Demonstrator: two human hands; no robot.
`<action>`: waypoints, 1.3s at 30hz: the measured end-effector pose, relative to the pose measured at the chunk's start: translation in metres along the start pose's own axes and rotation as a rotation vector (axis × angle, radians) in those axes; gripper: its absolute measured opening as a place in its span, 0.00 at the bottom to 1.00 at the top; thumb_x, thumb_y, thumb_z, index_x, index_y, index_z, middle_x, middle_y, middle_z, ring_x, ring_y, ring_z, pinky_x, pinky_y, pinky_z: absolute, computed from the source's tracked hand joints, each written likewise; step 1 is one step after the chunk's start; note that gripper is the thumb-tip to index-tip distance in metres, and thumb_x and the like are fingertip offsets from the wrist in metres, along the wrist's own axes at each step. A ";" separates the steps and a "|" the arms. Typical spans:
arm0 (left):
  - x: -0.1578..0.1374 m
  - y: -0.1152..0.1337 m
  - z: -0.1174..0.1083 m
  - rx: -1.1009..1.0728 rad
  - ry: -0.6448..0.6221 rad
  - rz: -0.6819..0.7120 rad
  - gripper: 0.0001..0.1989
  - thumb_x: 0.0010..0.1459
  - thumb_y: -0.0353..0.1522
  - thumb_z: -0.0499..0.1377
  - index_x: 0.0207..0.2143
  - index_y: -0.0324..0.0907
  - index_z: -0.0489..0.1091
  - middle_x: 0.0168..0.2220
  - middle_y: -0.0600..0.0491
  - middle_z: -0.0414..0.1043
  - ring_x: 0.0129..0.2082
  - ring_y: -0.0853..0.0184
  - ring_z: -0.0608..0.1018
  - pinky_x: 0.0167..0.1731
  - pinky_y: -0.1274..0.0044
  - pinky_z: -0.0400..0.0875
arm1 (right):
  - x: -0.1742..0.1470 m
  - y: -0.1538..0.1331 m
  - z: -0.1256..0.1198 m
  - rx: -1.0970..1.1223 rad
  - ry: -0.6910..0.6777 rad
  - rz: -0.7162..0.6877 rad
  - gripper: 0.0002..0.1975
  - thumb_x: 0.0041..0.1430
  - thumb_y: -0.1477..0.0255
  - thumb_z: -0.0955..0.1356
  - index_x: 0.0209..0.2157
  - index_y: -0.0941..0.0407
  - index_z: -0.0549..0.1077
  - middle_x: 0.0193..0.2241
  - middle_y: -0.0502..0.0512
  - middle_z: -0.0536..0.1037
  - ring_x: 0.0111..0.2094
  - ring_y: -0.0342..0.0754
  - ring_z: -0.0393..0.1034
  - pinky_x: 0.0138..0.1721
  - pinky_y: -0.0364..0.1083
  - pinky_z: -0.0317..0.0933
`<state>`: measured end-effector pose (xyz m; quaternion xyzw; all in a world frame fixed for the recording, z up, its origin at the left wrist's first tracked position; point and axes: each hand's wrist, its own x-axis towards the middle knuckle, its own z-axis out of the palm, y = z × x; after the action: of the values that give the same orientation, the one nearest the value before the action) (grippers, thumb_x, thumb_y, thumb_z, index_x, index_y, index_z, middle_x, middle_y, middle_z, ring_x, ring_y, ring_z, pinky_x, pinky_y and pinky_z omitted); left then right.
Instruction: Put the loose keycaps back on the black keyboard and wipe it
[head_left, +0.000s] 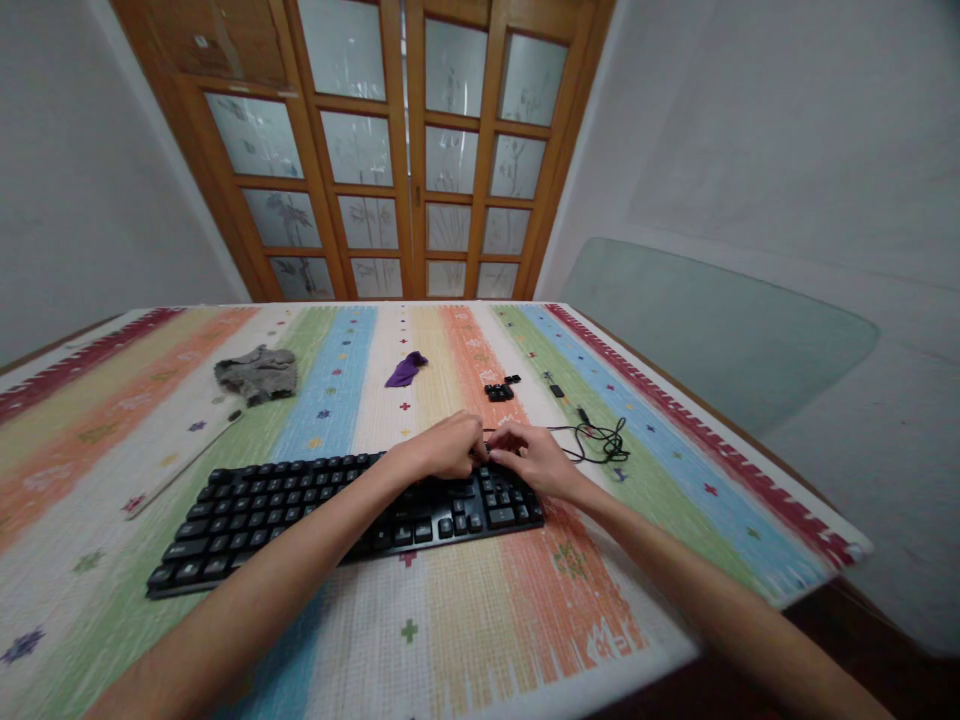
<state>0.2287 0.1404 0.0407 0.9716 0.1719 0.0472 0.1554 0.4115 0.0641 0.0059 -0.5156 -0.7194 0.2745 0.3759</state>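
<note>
A black keyboard [277, 510] lies at an angle across the striped tablecloth. Both hands meet over its far right part, by the top rows of keys. My left hand [454, 446] is closed, its fingers curled down at the keyboard's back edge. Thumb and forefinger of my right hand [536, 460] pinch together beside the left fingertips. Whatever lies between the fingers is too small and covered to make out. Just beyond the hands sits a small group of loose black keycaps [499, 392]. A thin black cable [600, 440] is looped to the right of my right hand.
A purple cloth [406, 370] and a crumpled grey cloth [259, 375] lie farther back. Left of the keyboard is a thin white stick [184, 465] with a dark tip. The cable's black plug [555, 390] rests right of the keycaps. A glass panel [712, 320] leans against the right wall.
</note>
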 end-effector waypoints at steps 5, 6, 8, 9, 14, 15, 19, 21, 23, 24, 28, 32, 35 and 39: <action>-0.010 0.004 -0.002 -0.072 0.130 -0.024 0.10 0.52 0.24 0.60 0.32 0.42 0.81 0.33 0.50 0.78 0.35 0.64 0.76 0.38 0.76 0.66 | -0.002 -0.004 0.006 -0.107 0.087 -0.038 0.04 0.57 0.76 0.69 0.33 0.55 0.77 0.32 0.53 0.80 0.33 0.47 0.73 0.35 0.45 0.64; -0.012 0.005 -0.002 -0.089 0.167 -0.043 0.10 0.52 0.24 0.60 0.33 0.41 0.81 0.34 0.49 0.78 0.35 0.64 0.76 0.38 0.76 0.66 | -0.002 -0.005 0.006 -0.118 0.088 -0.041 0.04 0.57 0.76 0.69 0.33 0.55 0.77 0.31 0.52 0.80 0.32 0.47 0.73 0.34 0.45 0.65; -0.015 0.007 -0.002 -0.119 0.211 -0.072 0.10 0.54 0.25 0.60 0.35 0.41 0.81 0.34 0.49 0.78 0.35 0.64 0.77 0.37 0.76 0.66 | -0.001 -0.005 0.006 -0.128 0.082 -0.046 0.04 0.56 0.77 0.69 0.33 0.55 0.77 0.31 0.52 0.81 0.31 0.47 0.73 0.33 0.44 0.65; -0.015 0.008 -0.001 -0.132 0.223 -0.084 0.09 0.54 0.25 0.60 0.35 0.41 0.81 0.34 0.49 0.78 0.35 0.64 0.77 0.37 0.77 0.66 | 0.000 -0.005 0.006 -0.126 0.076 -0.051 0.05 0.56 0.78 0.69 0.33 0.55 0.77 0.31 0.52 0.81 0.31 0.46 0.73 0.34 0.44 0.65; -0.012 0.010 0.008 -0.169 0.277 -0.146 0.06 0.56 0.32 0.65 0.35 0.40 0.80 0.34 0.49 0.79 0.35 0.64 0.78 0.38 0.76 0.66 | 0.001 -0.006 0.006 -0.128 0.055 -0.090 0.07 0.56 0.80 0.69 0.35 0.55 0.76 0.31 0.51 0.81 0.32 0.47 0.76 0.35 0.44 0.66; -0.011 0.010 0.010 -0.179 0.288 -0.157 0.07 0.56 0.34 0.65 0.34 0.40 0.80 0.34 0.49 0.79 0.35 0.63 0.78 0.38 0.76 0.66 | 0.001 -0.006 0.007 -0.143 0.065 -0.100 0.08 0.56 0.81 0.69 0.35 0.55 0.76 0.31 0.51 0.81 0.33 0.47 0.76 0.35 0.44 0.66; -0.005 0.009 0.015 -0.211 0.301 -0.186 0.07 0.53 0.34 0.67 0.32 0.38 0.79 0.32 0.50 0.79 0.35 0.64 0.77 0.37 0.77 0.66 | 0.000 -0.005 0.008 -0.203 0.113 -0.094 0.08 0.56 0.81 0.69 0.35 0.54 0.74 0.29 0.51 0.81 0.32 0.48 0.76 0.35 0.44 0.65; -0.003 0.010 0.016 -0.209 0.300 -0.199 0.06 0.51 0.33 0.68 0.30 0.38 0.78 0.31 0.51 0.78 0.34 0.64 0.77 0.35 0.77 0.65 | 0.000 -0.006 0.010 -0.194 0.127 -0.058 0.08 0.55 0.80 0.70 0.35 0.54 0.74 0.27 0.49 0.81 0.30 0.48 0.76 0.34 0.44 0.65; -0.002 0.011 0.017 -0.198 0.304 -0.206 0.05 0.51 0.32 0.67 0.29 0.38 0.77 0.30 0.51 0.77 0.33 0.64 0.76 0.35 0.77 0.65 | 0.000 -0.007 0.010 -0.177 0.137 -0.028 0.08 0.55 0.80 0.71 0.35 0.53 0.75 0.26 0.49 0.81 0.28 0.47 0.76 0.33 0.44 0.65; -0.002 0.012 0.017 -0.191 0.308 -0.207 0.05 0.51 0.31 0.67 0.29 0.37 0.77 0.30 0.51 0.77 0.32 0.65 0.76 0.34 0.77 0.65 | 0.000 -0.008 0.010 -0.176 0.140 -0.022 0.07 0.55 0.79 0.70 0.35 0.53 0.75 0.26 0.49 0.81 0.28 0.47 0.76 0.33 0.44 0.65; -0.004 0.013 0.016 -0.182 0.301 -0.191 0.03 0.51 0.28 0.65 0.30 0.37 0.77 0.30 0.51 0.76 0.31 0.65 0.75 0.34 0.77 0.65 | 0.007 -0.010 -0.001 -0.238 0.092 -0.048 0.04 0.57 0.76 0.69 0.33 0.54 0.77 0.27 0.50 0.81 0.28 0.47 0.76 0.33 0.43 0.65; -0.004 0.013 0.015 -0.186 0.276 -0.157 0.02 0.52 0.27 0.64 0.30 0.38 0.76 0.29 0.53 0.75 0.30 0.67 0.75 0.33 0.78 0.65 | 0.030 0.005 -0.031 -0.444 0.161 -0.039 0.05 0.55 0.76 0.68 0.33 0.55 0.78 0.31 0.53 0.82 0.30 0.47 0.74 0.36 0.44 0.64; -0.002 0.012 0.015 -0.173 0.262 -0.145 0.02 0.52 0.27 0.64 0.27 0.38 0.76 0.28 0.53 0.75 0.30 0.67 0.74 0.34 0.78 0.65 | 0.055 0.028 -0.056 -0.625 0.189 -0.007 0.10 0.54 0.79 0.67 0.36 0.57 0.78 0.37 0.56 0.81 0.37 0.51 0.73 0.44 0.48 0.63; 0.001 0.012 0.015 -0.157 0.243 -0.149 0.04 0.51 0.27 0.64 0.24 0.38 0.76 0.27 0.52 0.75 0.30 0.66 0.74 0.34 0.77 0.65 | 0.086 0.058 -0.076 -0.653 0.157 0.002 0.14 0.52 0.84 0.66 0.39 0.59 0.78 0.42 0.60 0.80 0.47 0.55 0.72 0.53 0.53 0.60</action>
<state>0.2357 0.1256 0.0306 0.9283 0.2568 0.1659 0.2119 0.4885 0.1649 0.0260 -0.6291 -0.7376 -0.0106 0.2450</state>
